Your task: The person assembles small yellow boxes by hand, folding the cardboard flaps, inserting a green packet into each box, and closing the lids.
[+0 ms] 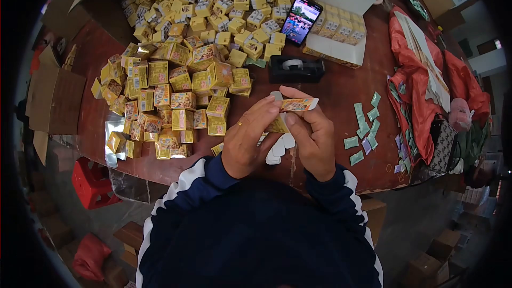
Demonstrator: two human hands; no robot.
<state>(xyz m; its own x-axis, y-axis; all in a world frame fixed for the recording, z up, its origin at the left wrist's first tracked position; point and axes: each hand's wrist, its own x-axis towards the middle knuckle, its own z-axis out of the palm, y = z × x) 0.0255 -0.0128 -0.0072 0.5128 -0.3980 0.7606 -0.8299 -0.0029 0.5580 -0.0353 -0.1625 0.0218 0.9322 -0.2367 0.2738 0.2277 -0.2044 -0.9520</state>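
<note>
Above the near middle of the table, a small yellow and orange printed carton [297, 105] is held between both hands, with a pale end flap sticking out at its right. My left hand [246, 137] is closed on its left side, a ring on one finger. From the right, my right hand [316, 141] pinches it with the thumb below and the fingers behind. The carton's inside is hidden from view. Below the hands, several white-ended flat cartons [274, 154] lie fanned on the table, partly covered by the fingers.
Left stands a pile of shiny yellow boxes [181, 82]; behind are many small yellow-and-white packs [213, 8]. A phone [300, 21] leans behind a black tape dispenser [290, 74], near an open display carton [341, 53]. Green sachets [361, 120] and red plastic bags [421, 128] lie right.
</note>
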